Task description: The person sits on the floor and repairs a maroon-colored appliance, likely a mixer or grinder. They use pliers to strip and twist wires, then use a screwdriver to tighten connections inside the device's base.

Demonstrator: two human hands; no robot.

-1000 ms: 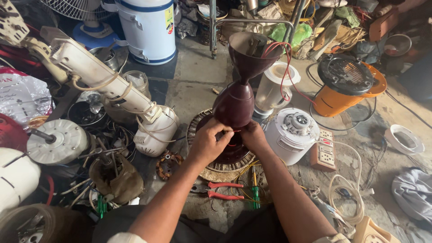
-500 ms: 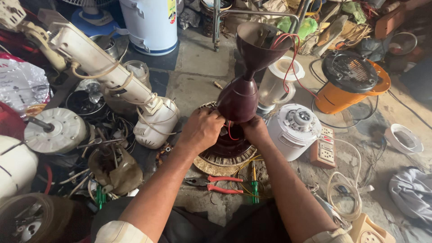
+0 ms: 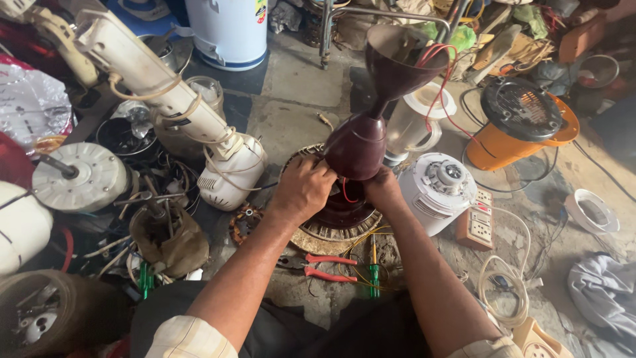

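Note:
A maroon ceiling fan motor (image 3: 344, 212) with exposed copper windings lies on the concrete floor, its maroon downrod and cup-shaped canopy (image 3: 391, 66) standing up toward me. Red wires (image 3: 444, 99) run out of the canopy down to the motor. My left hand (image 3: 301, 189) grips the base of the lower maroon cover (image 3: 354, 146) on its left side. On the right side of that same base, my right hand (image 3: 384, 189) is closed. Red-handled pliers (image 3: 318, 266) and a green screwdriver (image 3: 373, 268) lie just in front of the motor.
A white pedestal fan body (image 3: 192, 119) lies to the left, with other fan motors (image 3: 79, 176) and parts around it. A white motor housing (image 3: 440, 185), a socket board (image 3: 478, 225), a blender jug (image 3: 414, 126) and an orange appliance (image 3: 517, 126) sit right. White cable (image 3: 510, 278) coils nearby.
The view has shifted slightly closer and lower. Both hands stay at the base of the maroon cover, with only small finger movement.

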